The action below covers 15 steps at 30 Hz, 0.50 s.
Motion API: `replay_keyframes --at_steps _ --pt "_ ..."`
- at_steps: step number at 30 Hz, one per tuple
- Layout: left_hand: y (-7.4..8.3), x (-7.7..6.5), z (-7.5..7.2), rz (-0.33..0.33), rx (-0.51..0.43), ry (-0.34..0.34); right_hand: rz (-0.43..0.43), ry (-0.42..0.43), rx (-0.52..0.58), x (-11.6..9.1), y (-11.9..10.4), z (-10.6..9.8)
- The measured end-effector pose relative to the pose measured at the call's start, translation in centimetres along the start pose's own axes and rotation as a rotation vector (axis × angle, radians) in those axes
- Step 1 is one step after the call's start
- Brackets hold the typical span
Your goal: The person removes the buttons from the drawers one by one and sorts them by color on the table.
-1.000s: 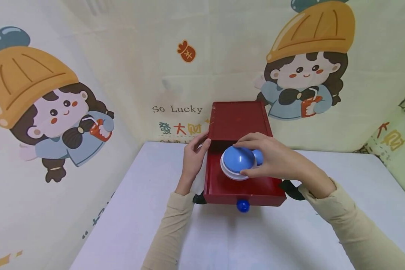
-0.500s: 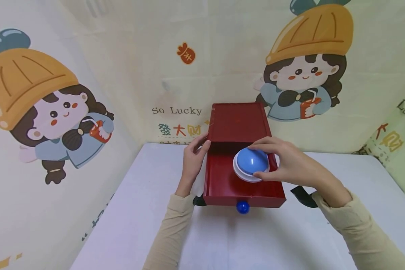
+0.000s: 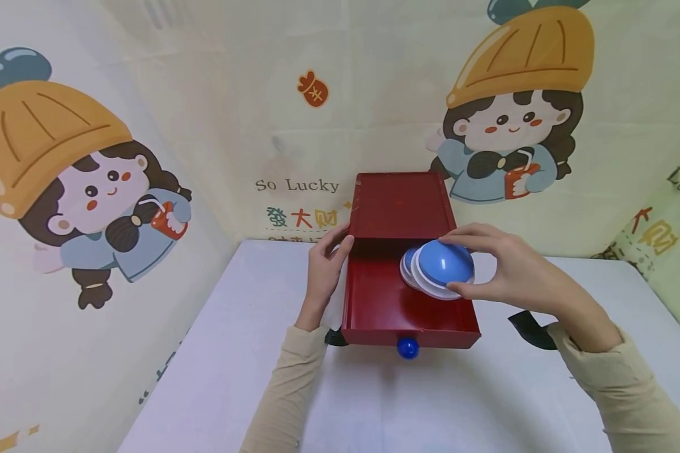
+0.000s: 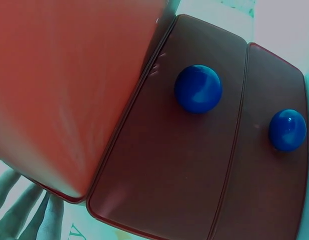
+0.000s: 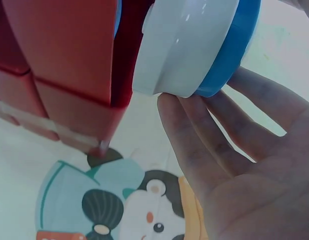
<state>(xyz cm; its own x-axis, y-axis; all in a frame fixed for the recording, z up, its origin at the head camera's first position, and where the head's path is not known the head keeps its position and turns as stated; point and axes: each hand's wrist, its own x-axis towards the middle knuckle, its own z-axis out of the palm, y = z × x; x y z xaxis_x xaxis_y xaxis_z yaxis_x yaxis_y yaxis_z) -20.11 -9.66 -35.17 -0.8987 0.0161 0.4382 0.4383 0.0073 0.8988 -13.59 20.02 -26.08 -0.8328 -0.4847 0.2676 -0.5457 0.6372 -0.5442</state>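
Note:
My right hand [image 3: 518, 270] grips a round push-button buzzer [image 3: 444, 261] with a blue dome and white base. The buzzer hangs above the right side of a pulled-out red drawer [image 3: 374, 302], slightly tilted. In the right wrist view, fingertips touch the edge of the buzzer's white base [image 5: 189, 45]. A second blue-and-white round thing [image 3: 406, 267] sits in the drawer, partly hidden behind the held one. My left hand [image 3: 325, 267] rests against the left side of the red cabinet [image 3: 402, 207], fingers extended.
A blue knob [image 3: 408, 348] sits on the drawer front. The left wrist view shows two further fronts, each with a blue knob [image 4: 198, 89]. White cloth covers the table [image 3: 260, 302]; a cartoon-printed backdrop [image 3: 249, 126] stands behind the cabinet.
My right hand has moved right with the buzzer, from over the drawer's middle to its right side. The second round thing now shows to its left. My left hand stays put.

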Motion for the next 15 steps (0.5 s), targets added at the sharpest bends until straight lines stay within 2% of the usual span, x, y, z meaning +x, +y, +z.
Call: replay_keyframes --at_steps 12,15 --pt "0.6 -0.2 0.2 -0.020 0.017 0.007 -0.011 0.073 -0.078 -1.3 1.9 -1.4" --pt "-0.1 0.0 0.2 -0.016 0.014 0.011 0.011 0.078 -0.078 -1.7 2.3 -1.6"
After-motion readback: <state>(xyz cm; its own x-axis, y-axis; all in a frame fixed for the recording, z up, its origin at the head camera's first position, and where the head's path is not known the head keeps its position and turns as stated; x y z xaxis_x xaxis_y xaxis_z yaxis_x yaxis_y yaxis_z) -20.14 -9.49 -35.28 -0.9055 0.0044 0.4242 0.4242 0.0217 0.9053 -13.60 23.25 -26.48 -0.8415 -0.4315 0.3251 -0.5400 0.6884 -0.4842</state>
